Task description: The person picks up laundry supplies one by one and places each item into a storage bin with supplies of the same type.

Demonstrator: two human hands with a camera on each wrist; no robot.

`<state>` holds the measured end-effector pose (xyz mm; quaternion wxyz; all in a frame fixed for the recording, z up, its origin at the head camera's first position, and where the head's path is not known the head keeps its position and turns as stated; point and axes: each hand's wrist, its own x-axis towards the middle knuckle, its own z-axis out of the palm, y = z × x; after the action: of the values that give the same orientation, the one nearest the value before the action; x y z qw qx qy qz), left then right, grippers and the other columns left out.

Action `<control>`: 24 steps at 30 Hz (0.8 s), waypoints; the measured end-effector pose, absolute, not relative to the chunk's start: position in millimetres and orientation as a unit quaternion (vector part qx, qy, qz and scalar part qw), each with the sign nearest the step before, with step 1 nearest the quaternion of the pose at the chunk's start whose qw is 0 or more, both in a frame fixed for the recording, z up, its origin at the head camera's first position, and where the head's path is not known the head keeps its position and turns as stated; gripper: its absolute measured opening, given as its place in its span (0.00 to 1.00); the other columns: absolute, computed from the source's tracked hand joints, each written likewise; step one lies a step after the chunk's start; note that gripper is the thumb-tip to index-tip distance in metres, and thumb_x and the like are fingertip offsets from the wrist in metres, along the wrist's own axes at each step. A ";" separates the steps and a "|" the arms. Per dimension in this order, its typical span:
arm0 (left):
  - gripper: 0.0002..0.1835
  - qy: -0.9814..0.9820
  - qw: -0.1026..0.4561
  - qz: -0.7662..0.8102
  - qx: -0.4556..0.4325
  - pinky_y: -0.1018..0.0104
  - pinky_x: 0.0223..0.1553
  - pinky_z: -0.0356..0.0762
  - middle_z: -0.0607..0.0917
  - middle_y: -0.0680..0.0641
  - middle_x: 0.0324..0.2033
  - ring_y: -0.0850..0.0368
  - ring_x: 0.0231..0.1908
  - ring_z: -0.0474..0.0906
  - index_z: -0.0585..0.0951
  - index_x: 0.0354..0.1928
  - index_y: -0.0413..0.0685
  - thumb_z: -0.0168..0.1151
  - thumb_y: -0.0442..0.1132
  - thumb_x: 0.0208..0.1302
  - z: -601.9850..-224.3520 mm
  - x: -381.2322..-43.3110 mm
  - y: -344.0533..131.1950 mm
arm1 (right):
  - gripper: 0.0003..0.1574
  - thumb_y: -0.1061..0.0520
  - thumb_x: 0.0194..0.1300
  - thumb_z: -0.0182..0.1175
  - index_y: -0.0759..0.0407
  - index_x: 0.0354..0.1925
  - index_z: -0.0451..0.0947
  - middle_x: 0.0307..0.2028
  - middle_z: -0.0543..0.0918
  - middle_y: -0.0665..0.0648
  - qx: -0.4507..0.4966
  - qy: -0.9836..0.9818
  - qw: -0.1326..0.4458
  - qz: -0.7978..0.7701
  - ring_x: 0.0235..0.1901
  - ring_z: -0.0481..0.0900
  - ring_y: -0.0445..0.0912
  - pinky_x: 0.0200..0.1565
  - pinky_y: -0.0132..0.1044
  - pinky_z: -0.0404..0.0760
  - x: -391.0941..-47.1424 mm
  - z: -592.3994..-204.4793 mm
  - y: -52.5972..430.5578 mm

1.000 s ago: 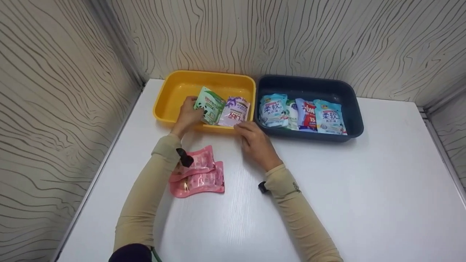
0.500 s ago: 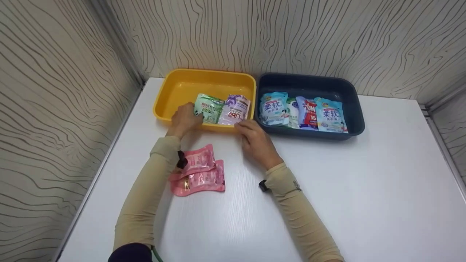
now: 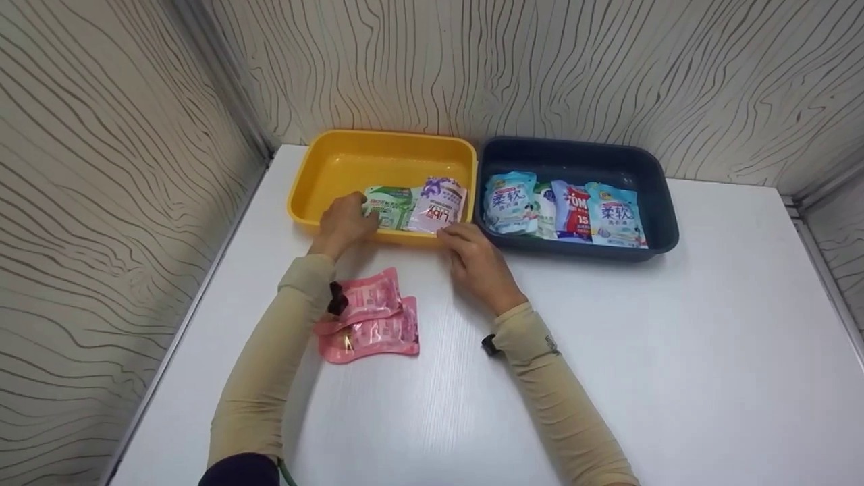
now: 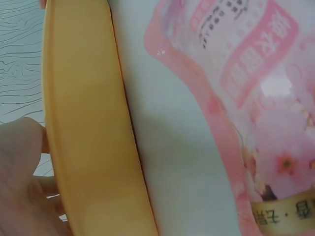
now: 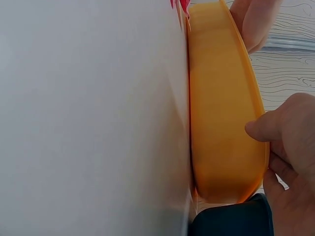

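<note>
My left hand [image 3: 346,221] reaches over the front rim of the yellow bin [image 3: 324,177], gripping the left edge of a green pouch [image 3: 391,202]; most of its fingers are hidden. Beside that pouch, overlapping it, a lilac Liby pouch [image 3: 439,206] leans in the bin's front right corner. My right hand [image 3: 477,262] pinches the bin's front rim near this corner. In the right wrist view, the right thumb [image 5: 261,129] presses the outer wall while the fingers go behind the rim. Two pink pouches [image 3: 378,334] lie overlapping on the table under my left wrist.
A dark blue bin [image 3: 665,202] stands right against the yellow one. Several detergent pouches [image 3: 614,216] lean in a row inside it. A patterned wall [image 3: 574,67] rises behind both bins, and another wall [image 3: 101,202] borders the white table [image 3: 675,351] on the left.
The green pouch has gone from tilted and raised to lower in the yellow bin, beside the lilac pouch. My left hand has moved down with it. The right hand stays at the rim.
</note>
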<state>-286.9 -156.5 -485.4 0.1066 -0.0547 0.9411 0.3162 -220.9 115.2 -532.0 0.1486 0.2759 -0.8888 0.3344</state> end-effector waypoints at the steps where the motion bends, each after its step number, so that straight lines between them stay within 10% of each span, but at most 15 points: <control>1: 0.30 0.942 0.102 0.316 -0.051 0.45 0.77 0.69 0.80 0.41 0.66 0.43 0.62 0.75 0.74 0.72 0.41 0.63 0.49 0.77 -485.2 -286.5 -157.3 | 0.23 0.70 0.72 0.63 0.63 0.63 0.85 0.61 0.85 0.61 0.276 -0.889 0.149 0.334 0.66 0.80 0.55 0.73 0.44 0.77 -220.8 -532.3 115.4; 24: 0.14 0.922 -0.140 0.358 0.054 0.47 0.64 0.72 0.86 0.42 0.56 0.42 0.56 0.75 0.84 0.56 0.41 0.66 0.40 0.74 -497.3 -218.8 -170.5 | 0.22 0.69 0.73 0.63 0.61 0.63 0.85 0.62 0.85 0.60 0.275 -0.888 0.144 0.338 0.66 0.80 0.54 0.72 0.43 0.77 -222.8 -533.0 116.7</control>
<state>-218.8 -170.5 -497.3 -0.1397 0.0542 0.9217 0.3579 -222.8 116.7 -533.0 0.1442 0.2747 -0.8885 0.3382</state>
